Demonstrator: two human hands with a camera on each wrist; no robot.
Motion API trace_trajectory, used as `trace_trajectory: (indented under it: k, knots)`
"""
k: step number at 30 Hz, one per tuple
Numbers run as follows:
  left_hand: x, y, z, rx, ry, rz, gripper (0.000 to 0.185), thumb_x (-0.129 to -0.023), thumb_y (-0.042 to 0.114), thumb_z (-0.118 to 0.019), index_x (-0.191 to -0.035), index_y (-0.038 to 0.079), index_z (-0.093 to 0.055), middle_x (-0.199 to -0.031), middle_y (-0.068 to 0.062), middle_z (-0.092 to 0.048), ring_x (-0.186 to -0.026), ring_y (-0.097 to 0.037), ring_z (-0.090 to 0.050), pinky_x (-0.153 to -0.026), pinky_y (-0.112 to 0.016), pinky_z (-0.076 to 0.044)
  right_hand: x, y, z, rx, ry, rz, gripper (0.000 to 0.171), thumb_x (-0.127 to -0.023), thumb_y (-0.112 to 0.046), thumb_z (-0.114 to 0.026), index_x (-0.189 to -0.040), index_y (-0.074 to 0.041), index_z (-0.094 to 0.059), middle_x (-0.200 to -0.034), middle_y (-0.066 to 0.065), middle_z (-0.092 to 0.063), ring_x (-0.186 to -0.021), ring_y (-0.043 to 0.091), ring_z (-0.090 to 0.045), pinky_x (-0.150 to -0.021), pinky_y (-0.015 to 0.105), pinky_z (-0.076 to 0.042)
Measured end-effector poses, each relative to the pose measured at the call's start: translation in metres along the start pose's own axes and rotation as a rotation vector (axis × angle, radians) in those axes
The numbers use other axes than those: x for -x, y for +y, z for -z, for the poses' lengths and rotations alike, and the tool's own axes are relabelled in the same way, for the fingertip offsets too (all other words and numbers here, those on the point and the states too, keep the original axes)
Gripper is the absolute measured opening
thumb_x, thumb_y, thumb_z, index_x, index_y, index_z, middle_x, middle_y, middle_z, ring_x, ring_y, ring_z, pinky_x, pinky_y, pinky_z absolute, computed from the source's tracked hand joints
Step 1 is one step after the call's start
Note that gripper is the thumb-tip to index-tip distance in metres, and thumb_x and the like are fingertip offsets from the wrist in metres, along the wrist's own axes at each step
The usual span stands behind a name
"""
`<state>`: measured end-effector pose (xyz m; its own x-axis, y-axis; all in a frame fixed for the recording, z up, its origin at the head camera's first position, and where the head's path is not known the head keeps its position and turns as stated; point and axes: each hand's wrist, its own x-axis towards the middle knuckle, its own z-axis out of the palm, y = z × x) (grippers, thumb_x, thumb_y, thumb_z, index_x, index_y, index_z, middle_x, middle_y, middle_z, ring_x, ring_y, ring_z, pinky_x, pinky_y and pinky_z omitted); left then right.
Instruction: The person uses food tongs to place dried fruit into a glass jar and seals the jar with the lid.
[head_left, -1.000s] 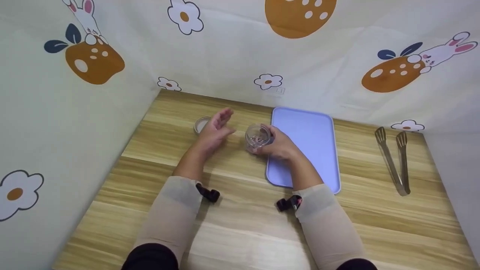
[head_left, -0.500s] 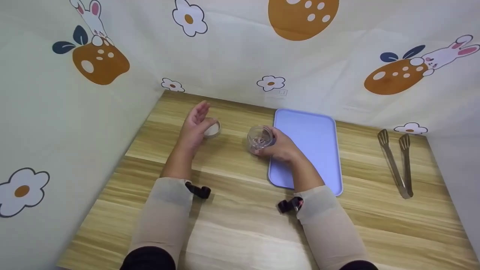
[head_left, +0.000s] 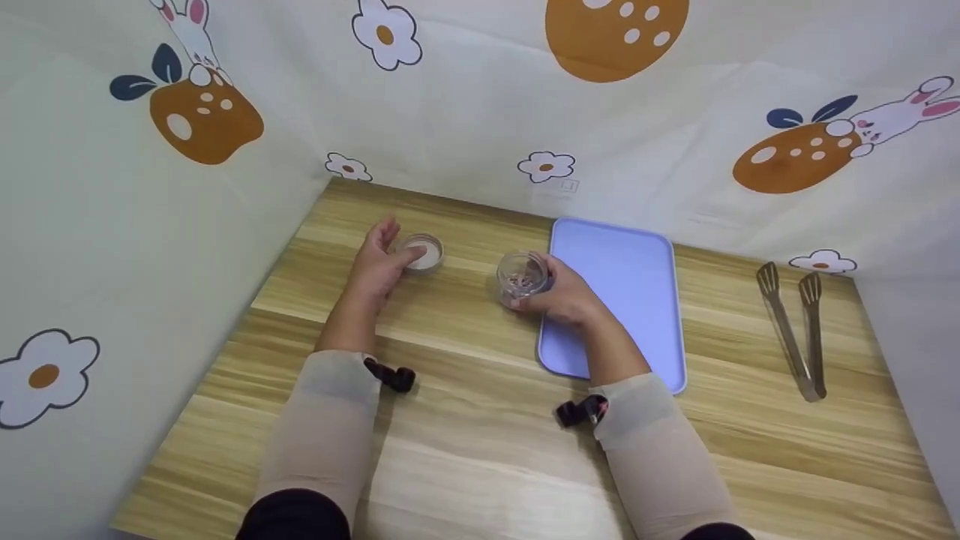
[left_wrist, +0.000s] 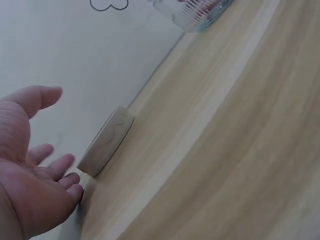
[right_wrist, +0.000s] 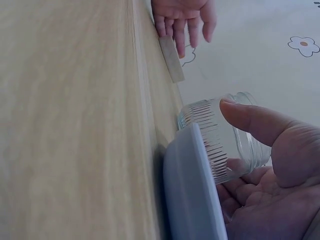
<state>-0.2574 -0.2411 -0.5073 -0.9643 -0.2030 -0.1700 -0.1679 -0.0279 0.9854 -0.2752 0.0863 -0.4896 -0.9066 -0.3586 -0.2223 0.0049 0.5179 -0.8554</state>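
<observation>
A clear ribbed glass jar [head_left: 519, 279] stands on the table beside the tray's left edge. Small pieces lie at its bottom, too small to identify. My right hand [head_left: 566, 294] grips it, thumb on the near side and fingers round the far side, as the right wrist view [right_wrist: 270, 175] confirms. To the left lies a round wooden lid [head_left: 429, 253], pale inner side up. My left hand [head_left: 376, 264] is at the lid's left side with fingers extended, its thumb over the lid in the head view. In the left wrist view the wooden lid [left_wrist: 107, 142] sits just beyond the fingertips.
A light-blue rectangular tray [head_left: 622, 300] lies right of the jar, partly under the right forearm in view. Metal tongs [head_left: 795, 337] lie spread near the table's right side. A patterned curtain [head_left: 465, 97] borders the wooden table at the back and sides.
My left hand has moved left, from between lid and jar to the lid's left side, and come lower towards it. The right hand keeps its grip on the jar.
</observation>
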Motion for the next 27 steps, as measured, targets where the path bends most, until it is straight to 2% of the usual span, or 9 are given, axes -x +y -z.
trace_trajectory:
  k: [3,11,17,20,27]
  knots:
    - [-0.0014,-0.0022,0.0012,-0.05,-0.03,0.019,0.101,-0.093,0.019,-0.083,-0.172,0.016,-0.02,-0.18,-0.003,-0.024,-0.169,-0.019,-0.017,-0.138,-0.033,-0.019,0.0008,-0.0009,-0.0003,0.002,-0.001,0.011,0.102,-0.075,-0.018,-0.096,-0.162,-0.014,-0.044,-0.159,0.014,-0.056,-0.153,0.032,-0.044,-0.134,0.048,-0.026]
    - [-0.0001,-0.0052,0.0016,-0.197,-0.082,-0.006,0.11,-0.088,0.024,-0.089,-0.172,0.016,-0.019,-0.179,-0.004,-0.025,-0.168,-0.022,-0.018,-0.138,-0.037,-0.016,0.0018,-0.0019,-0.0008,-0.013,-0.004,0.011,0.101,-0.075,-0.017,-0.096,-0.162,-0.014,-0.045,-0.158,0.014,-0.056,-0.153,0.032,-0.044,-0.134,0.048,-0.025]
    - [0.0008,-0.0081,0.0008,-0.439,-0.125,-0.036,0.116,-0.085,0.026,-0.091,-0.173,0.018,-0.016,-0.18,-0.009,-0.02,-0.166,-0.033,-0.02,-0.136,-0.053,-0.021,0.0015,-0.0022,-0.0007,-0.054,-0.011,-0.02,0.104,-0.074,-0.014,-0.096,-0.163,-0.016,-0.042,-0.16,0.012,-0.054,-0.154,0.031,-0.042,-0.135,0.047,-0.022]
    - [0.0001,-0.0083,0.0011,-0.521,-0.137,-0.055,0.114,-0.087,0.025,-0.089,-0.172,0.016,-0.015,-0.18,-0.014,-0.019,-0.167,-0.037,-0.018,-0.137,-0.055,-0.019,0.001,-0.002,-0.0009,-0.047,-0.009,-0.023,0.107,-0.073,-0.014,-0.096,-0.165,-0.016,-0.04,-0.161,0.012,-0.053,-0.154,0.032,-0.042,-0.135,0.047,-0.023]
    - [-0.0007,-0.0079,-0.0016,-0.59,-0.135,-0.059,0.107,-0.09,0.023,-0.086,-0.172,0.014,-0.018,-0.178,-0.012,-0.026,-0.167,-0.035,-0.018,-0.137,-0.054,-0.017,0.0006,0.0017,-0.0018,-0.029,0.01,-0.014,0.106,-0.073,-0.013,-0.096,-0.164,-0.017,-0.042,-0.159,0.012,-0.055,-0.153,0.032,-0.044,-0.134,0.047,-0.025]
